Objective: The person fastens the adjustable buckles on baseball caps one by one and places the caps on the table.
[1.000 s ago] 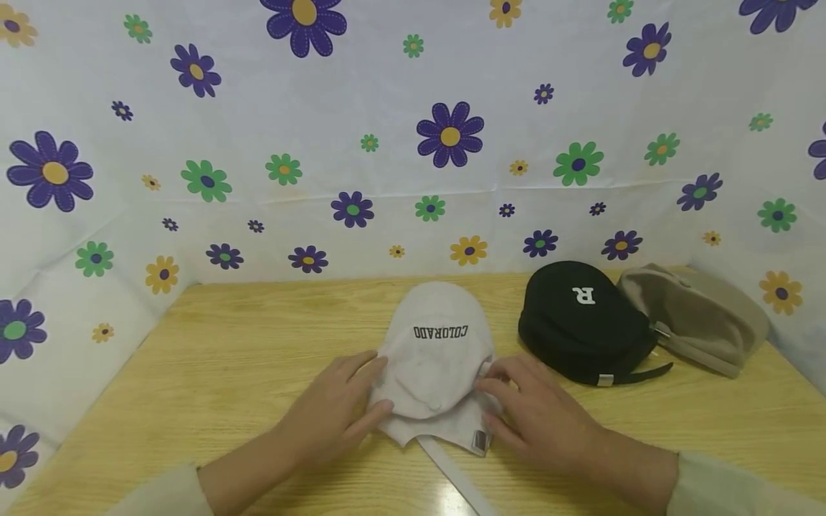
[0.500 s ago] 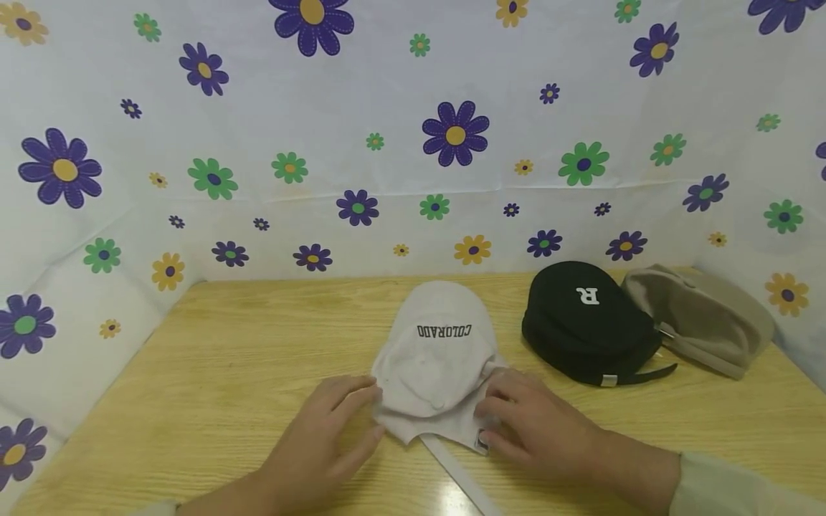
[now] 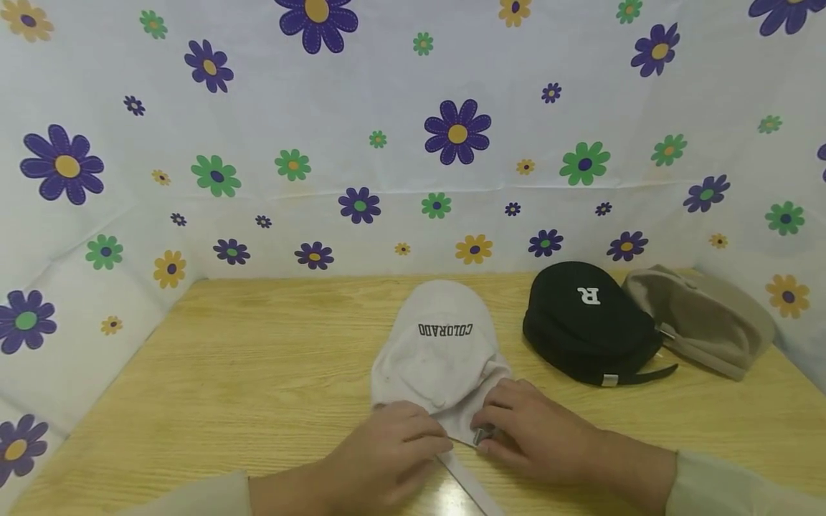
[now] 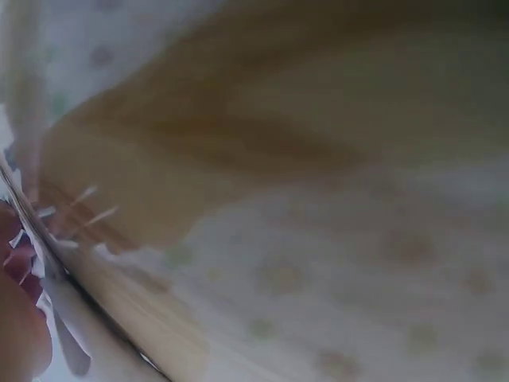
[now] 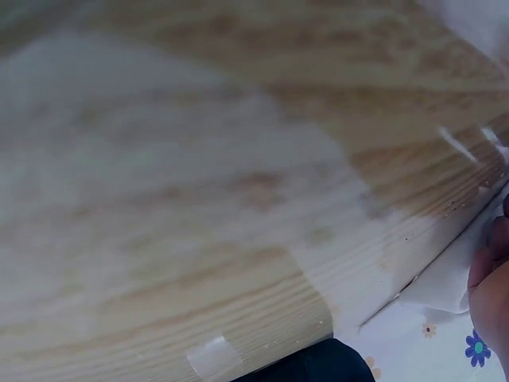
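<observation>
Where the hands come together at the lower centre of the head view, a white cap [image 3: 442, 315] lies on the wooden table [image 3: 258, 337], its dark COLORADO lettering upside down. The left hand [image 3: 390, 451] rests against the cap's lower edge with fingers bent over the upper end of a pale strap [image 3: 470, 484], which runs toward the bottom of the frame; the thumb is hidden, so I cannot tell whether it has hold of the strap. Just to the right in the frame, the right hand [image 3: 538, 430] has its thumb and forefinger nearly closed, pinching the cap's edge at a small metal buckle [image 3: 482, 435]. Right of centre sits a black cap [image 3: 571, 330] with a white R, and touching it, farther right, a beige cap [image 3: 706, 315]. A flower-printed cloth [image 3: 290, 122] fills the upper part.

The left wrist view is blurred; part of the left hand shows at the lower left, beside whitish material.

In the right wrist view, part of the right hand appears at the right edge, next to white material, with a dark shape at the bottom.
</observation>
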`<state>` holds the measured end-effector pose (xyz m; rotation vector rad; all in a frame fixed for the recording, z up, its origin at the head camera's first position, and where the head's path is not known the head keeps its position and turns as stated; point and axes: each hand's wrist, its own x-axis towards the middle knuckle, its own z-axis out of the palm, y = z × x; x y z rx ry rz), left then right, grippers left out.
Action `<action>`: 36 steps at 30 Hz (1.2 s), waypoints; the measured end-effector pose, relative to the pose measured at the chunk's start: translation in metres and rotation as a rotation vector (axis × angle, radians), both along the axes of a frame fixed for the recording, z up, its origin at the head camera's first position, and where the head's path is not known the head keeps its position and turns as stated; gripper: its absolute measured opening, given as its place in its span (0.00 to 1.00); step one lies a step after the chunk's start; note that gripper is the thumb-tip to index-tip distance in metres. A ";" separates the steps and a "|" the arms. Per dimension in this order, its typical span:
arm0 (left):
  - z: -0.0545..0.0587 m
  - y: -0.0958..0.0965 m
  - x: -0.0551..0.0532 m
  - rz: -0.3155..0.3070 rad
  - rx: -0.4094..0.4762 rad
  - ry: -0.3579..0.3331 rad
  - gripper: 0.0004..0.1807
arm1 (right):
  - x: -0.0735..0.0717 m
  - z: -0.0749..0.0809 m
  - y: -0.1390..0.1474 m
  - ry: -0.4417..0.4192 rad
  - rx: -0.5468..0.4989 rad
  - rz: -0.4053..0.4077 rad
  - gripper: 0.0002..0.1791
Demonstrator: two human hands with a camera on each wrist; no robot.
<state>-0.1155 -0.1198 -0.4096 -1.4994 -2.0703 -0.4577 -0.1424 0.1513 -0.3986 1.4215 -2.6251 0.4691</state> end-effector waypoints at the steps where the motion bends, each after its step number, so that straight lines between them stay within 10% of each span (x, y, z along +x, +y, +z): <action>1: 0.000 0.003 0.000 -0.011 -0.026 0.008 0.13 | 0.000 0.000 0.000 -0.004 -0.007 0.014 0.10; 9: 0.005 0.016 -0.001 -0.030 -0.207 0.148 0.10 | -0.004 -0.001 0.003 0.046 -0.075 0.196 0.12; 16: 0.006 0.014 -0.002 -0.010 -0.302 0.244 0.07 | -0.003 0.004 0.006 0.029 0.020 0.164 0.17; 29: 0.001 0.013 0.001 0.037 -0.257 0.173 0.06 | -0.002 0.003 0.000 0.324 0.029 0.150 0.16; 36: 0.004 0.013 -0.001 0.034 -0.148 0.205 0.10 | 0.001 0.007 -0.007 0.316 -0.082 0.008 0.19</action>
